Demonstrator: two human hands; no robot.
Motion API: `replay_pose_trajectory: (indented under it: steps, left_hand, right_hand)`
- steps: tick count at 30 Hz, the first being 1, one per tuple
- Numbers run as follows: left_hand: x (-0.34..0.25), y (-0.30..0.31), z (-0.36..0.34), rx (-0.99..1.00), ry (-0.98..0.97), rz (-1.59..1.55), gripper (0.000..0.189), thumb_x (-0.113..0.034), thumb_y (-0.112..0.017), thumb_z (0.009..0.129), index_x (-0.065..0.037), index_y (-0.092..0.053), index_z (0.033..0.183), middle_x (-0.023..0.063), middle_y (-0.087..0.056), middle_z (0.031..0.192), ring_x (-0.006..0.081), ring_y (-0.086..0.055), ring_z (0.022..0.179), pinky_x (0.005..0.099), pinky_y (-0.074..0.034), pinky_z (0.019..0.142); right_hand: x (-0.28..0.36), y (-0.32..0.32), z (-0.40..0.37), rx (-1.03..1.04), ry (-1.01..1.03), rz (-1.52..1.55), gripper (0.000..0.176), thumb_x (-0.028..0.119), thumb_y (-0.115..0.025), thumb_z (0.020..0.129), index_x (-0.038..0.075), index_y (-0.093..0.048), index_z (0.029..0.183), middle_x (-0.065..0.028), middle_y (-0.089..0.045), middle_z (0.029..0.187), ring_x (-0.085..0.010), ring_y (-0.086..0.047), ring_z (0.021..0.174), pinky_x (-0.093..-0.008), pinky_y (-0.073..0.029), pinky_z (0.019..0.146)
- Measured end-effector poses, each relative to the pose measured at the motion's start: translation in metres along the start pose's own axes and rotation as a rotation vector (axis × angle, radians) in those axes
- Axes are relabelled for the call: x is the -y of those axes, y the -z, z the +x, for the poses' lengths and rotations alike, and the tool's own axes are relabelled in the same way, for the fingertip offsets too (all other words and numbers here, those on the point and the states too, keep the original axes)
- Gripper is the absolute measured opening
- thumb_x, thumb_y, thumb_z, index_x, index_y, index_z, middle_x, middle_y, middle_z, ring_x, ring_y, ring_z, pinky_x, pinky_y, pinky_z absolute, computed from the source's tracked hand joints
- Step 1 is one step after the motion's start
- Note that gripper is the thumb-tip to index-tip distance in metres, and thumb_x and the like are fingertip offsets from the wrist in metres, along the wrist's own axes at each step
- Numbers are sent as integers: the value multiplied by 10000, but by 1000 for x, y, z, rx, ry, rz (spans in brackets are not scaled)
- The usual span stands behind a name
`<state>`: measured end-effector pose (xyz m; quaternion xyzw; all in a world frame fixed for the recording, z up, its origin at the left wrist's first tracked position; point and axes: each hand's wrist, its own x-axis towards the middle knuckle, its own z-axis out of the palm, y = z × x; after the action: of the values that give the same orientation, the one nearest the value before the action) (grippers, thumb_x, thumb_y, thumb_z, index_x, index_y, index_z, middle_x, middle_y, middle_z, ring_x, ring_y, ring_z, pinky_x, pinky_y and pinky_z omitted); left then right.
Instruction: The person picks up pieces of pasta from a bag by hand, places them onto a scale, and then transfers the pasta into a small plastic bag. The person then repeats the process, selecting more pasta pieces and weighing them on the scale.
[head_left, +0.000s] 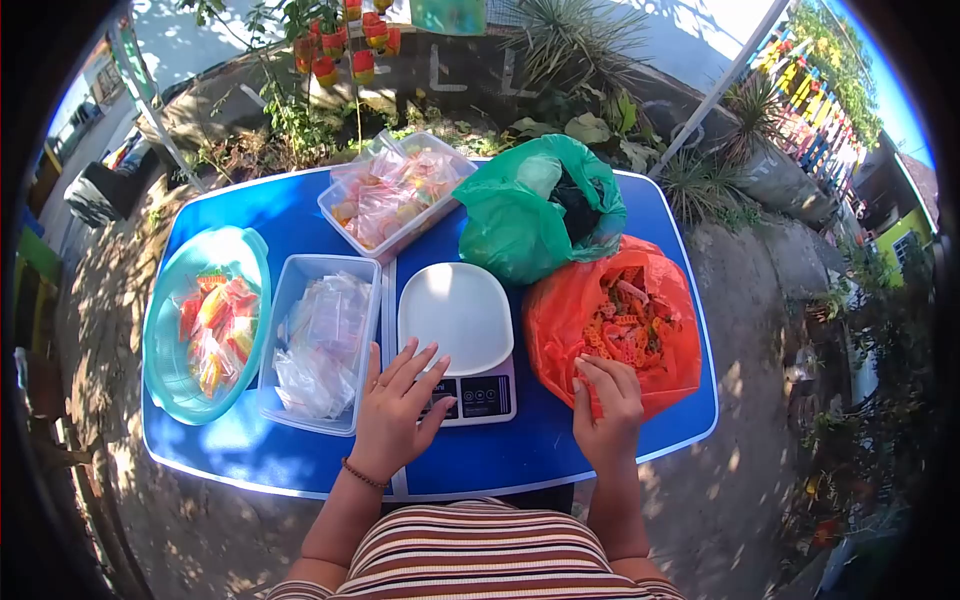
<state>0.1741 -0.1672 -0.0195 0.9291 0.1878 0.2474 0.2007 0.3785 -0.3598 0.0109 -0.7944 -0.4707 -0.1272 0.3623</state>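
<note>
My left hand (405, 392) is open with fingers spread, over the front left corner of a digital kitchen scale (485, 396). A white tray (455, 315) sits on the scale, with nothing on it. Close to this hand's left is a clear plastic container (368, 345) of small clear plastic bags (325, 345). My right hand (612, 405) is at the front of a red plastic bag (555, 320), thumb and fingers bent and slightly apart, nothing visible between them. The bag's mouth shows ridged orange and red snack pieces (630, 325).
At the far left stands a turquoise basin (160, 345) with filled packets (215, 320). A clear box (400, 238) of packets (400, 190) and a green plastic bag (505, 215) stand at the back of the blue table (300, 475). Plants and a low wall lie beyond.
</note>
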Motion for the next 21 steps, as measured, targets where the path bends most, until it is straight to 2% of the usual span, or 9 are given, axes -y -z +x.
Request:
replay_pose_trajectory:
  steps: [3, 4, 7, 13, 14, 17, 20, 21]
  left_hand:
    - [-1, -3, 4, 37, 15, 4, 517, -239, -772, 882, -95, -645, 1362, 110, -605, 1442, 331, -488, 1420, 606, -195, 1235]
    - [-2, -4, 4, 47, 20, -7, 522, -242, -771, 885, -106, -641, 1372, 108, -607, 1439, 329, -488, 1421, 604, -196, 1235]
    - [-8, -8, 5, 75, 4, -35, 521, -244, -773, 885, -106, -640, 1370, 112, -608, 1435, 337, -490, 1419, 606, -208, 1231]
    - [-25, -21, 10, 138, -55, -111, 507, -240, -786, 877, -122, -650, 1350, 90, -618, 1415, 324, -503, 1407, 599, -229, 1232]
    - [-28, -24, 12, 149, -72, -116, 501, -238, -787, 876, -130, -653, 1347, 83, -618, 1414, 318, -502, 1408, 596, -233, 1232]
    - [-37, -34, 19, 175, -172, -129, 510, -231, -795, 864, -153, -654, 1348, 62, -605, 1431, 299, -491, 1416, 584, -247, 1233]
    - [-50, -44, 37, 193, -308, -146, 543, -227, -809, 839, -169, -647, 1355, 48, -590, 1450, 282, -478, 1425, 569, -261, 1235]
    - [-56, -48, 45, 198, -355, -153, 557, -226, -814, 829, -174, -645, 1357, 44, -586, 1455, 277, -475, 1428, 564, -265, 1236]
  right_hand:
    - [-26, 15, 1, -66, -236, 11, 269, -17, -683, 859, 0, -723, 1125, -161, -699, 1126, -354, -665, 1053, -452, -512, 970]
    - [-35, 20, 3, -29, -258, -26, 286, -9, -676, 863, -6, -713, 1147, -185, -685, 1158, -370, -657, 1083, -450, -519, 980]
    - [-46, 26, 8, 88, -334, -117, 357, 61, -718, 852, 17, -696, 1206, -183, -662, 1225, -369, -627, 1133, -456, -505, 998]
    - [-41, 11, 18, 293, -187, -363, 553, 207, -812, 771, 129, -668, 1299, -119, -636, 1297, -350, -567, 1197, -443, -490, 1007]
    - [-36, 11, 20, 295, -203, -408, 503, 232, -809, 774, 170, -702, 1261, -90, -646, 1282, -335, -575, 1192, -434, -509, 979]
    - [-55, 16, 25, 315, -275, -275, 453, 204, -800, 771, 149, -734, 1216, -99, -677, 1248, -339, -589, 1195, -425, -502, 1010]
    - [-81, 16, 34, 214, -485, -208, 413, 183, -793, 789, 146, -744, 1197, -89, -681, 1258, -336, -592, 1201, -425, -514, 987]
    - [-77, 20, 43, 251, -555, -291, 409, 180, -789, 797, 148, -743, 1202, -92, -679, 1268, -336, -591, 1207, -428, -508, 994]
